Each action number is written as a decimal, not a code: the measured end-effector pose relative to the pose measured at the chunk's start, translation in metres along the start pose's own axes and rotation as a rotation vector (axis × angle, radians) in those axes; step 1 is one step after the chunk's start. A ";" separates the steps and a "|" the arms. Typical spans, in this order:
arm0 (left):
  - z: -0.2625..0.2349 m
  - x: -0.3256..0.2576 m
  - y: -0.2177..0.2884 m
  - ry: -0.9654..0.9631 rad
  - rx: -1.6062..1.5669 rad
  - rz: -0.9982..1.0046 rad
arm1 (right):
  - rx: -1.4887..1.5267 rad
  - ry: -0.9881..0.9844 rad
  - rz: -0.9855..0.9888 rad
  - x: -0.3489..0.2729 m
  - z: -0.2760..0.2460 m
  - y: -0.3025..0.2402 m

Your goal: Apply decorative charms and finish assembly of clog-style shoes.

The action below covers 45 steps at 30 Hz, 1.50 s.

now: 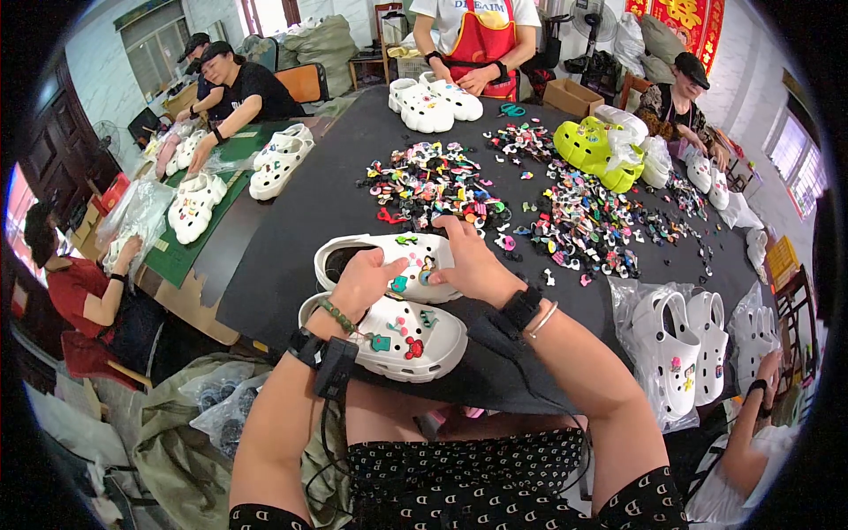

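1. Black table (291, 256), with other workers seated around it.
2. Far clog (389, 265), white, lies near the table edge; near clog (402, 338) sits just beside it at 6 o'clock.
3. Left hand (364, 281) grips the far clog's strap side, fingers curled.
4. Right hand (473, 265) presses fingertips onto the far clog's toe, at a charm (427, 276).
5. Charm pile (437, 181) lies at 12 o'clock.

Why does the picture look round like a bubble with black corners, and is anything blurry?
In the head view, a fisheye lens bends the black table edges and leaves dark corners; light is even with soft shadows; the left hand, right hand and white clog look sharp, while people near the rim look stretched.
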<state>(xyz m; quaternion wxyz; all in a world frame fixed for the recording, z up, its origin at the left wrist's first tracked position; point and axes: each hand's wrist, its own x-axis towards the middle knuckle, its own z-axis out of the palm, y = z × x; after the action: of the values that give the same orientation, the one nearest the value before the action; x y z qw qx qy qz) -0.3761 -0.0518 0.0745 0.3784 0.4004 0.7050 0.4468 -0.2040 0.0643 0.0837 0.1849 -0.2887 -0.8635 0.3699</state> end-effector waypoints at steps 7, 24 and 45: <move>0.002 0.004 0.004 0.047 0.078 0.086 | -0.375 0.251 -0.331 -0.019 0.012 -0.002; 0.000 0.010 0.000 0.073 0.328 0.065 | -0.299 0.158 -0.341 -0.001 0.018 -0.014; -0.002 0.005 -0.010 0.087 0.408 0.274 | -0.148 -0.003 -0.083 0.014 0.015 -0.003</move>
<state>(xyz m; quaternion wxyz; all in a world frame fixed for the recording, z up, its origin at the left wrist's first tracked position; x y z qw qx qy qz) -0.3818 -0.0506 0.0649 0.1948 0.5406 0.7354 0.3591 -0.2238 0.0634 0.0772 0.1769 -0.2650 -0.9000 0.2973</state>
